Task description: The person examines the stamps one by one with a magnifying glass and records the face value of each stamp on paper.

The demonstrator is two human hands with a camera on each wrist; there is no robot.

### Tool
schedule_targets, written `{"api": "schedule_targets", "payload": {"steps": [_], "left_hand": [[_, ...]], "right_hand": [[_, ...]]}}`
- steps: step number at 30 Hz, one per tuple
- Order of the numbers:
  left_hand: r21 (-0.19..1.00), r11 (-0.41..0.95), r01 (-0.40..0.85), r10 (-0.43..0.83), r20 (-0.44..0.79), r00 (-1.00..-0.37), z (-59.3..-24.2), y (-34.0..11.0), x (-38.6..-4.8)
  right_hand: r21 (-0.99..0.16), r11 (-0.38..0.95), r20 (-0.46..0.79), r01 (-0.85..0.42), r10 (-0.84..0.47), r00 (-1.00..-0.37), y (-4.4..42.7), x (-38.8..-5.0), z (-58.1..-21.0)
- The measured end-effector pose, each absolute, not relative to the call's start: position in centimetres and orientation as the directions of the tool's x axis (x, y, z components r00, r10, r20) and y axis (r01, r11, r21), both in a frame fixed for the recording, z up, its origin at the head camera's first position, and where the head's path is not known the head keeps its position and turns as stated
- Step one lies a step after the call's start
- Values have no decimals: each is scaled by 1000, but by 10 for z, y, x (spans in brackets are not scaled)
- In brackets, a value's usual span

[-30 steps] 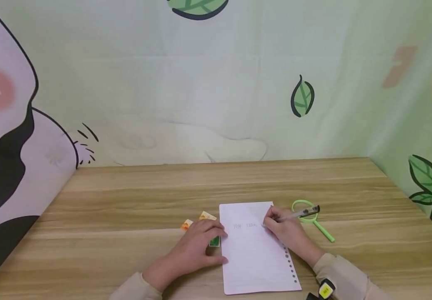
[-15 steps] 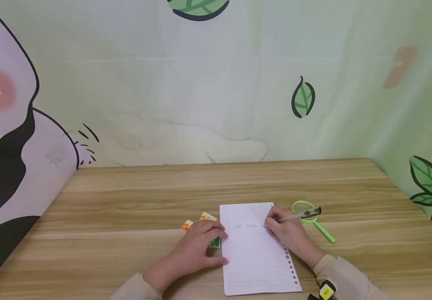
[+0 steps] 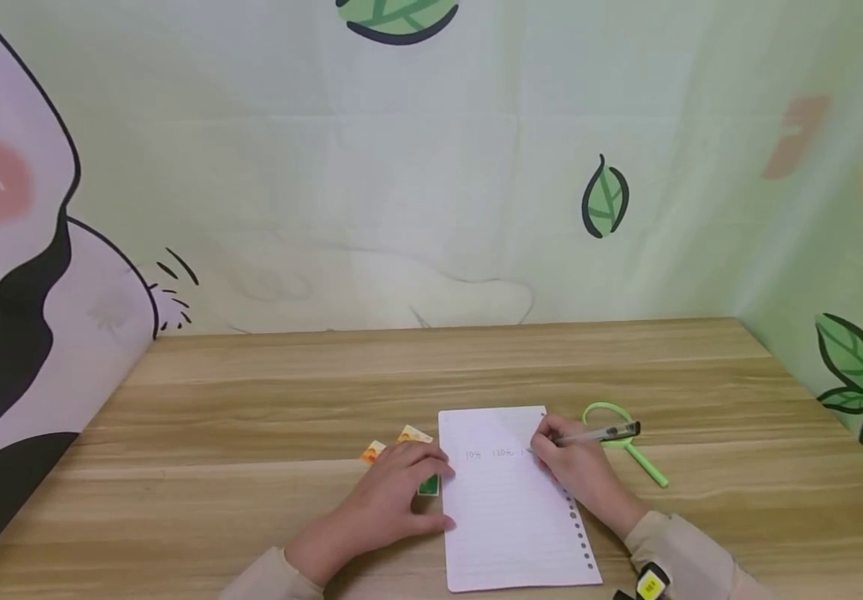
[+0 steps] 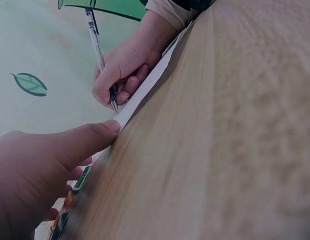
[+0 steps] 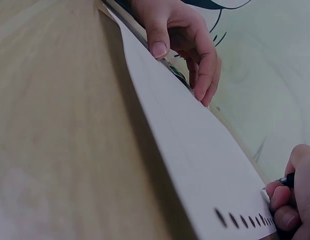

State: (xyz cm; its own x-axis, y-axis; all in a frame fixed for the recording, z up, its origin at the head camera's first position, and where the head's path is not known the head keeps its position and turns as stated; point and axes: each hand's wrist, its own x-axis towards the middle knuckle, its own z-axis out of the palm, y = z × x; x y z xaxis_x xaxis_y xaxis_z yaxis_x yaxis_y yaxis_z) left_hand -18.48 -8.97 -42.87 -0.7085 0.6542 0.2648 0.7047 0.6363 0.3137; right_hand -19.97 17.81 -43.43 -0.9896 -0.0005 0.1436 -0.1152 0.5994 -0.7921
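My right hand [image 3: 581, 471] grips a clear pen [image 3: 598, 434] with a dark end, its tip at the upper right of a lined white sheet [image 3: 510, 525]. A short row of small handwriting, digits and characters, runs left of the tip. In the left wrist view, the pen [image 4: 96, 45] leans over the paper, pinched between thumb and fingers. My left hand [image 3: 379, 500] rests on the sheet's left edge, thumb and fingertips spread along it. Partly covered by that hand are small printed cards [image 3: 415, 433], orange and green. In the right wrist view, holes line one edge of the sheet [image 5: 185, 150].
A green magnifying glass [image 3: 646, 464] lies right of the paper, its ring partly behind the pen and right hand. The wood-grain table [image 3: 251, 400] meets a printed backdrop [image 3: 416, 167] at its far edge and sides.
The right hand and pen have shifted very slightly to the right, and a small stroke shows beside the earlier writing. The left hand, cards and magnifying glass stay in place.
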Motion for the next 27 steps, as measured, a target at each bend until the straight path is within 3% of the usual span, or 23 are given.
{"api": "schedule_targets", "payload": {"steps": [8, 16, 27], "left_hand": [[320, 643, 696, 647, 259, -717, -429, -89, -184], [302, 637, 709, 650, 283, -705, -431, -90, -184], [305, 638, 707, 649, 281, -707, -430, -90, -184]], "right_hand": [[-776, 617, 152, -130, -18, -988, 178, -200, -434], [-794, 605, 124, -51, 78, -989, 178, -198, -433], [-790, 610, 129, -63, 64, -990, 178, -198, -432]]}}
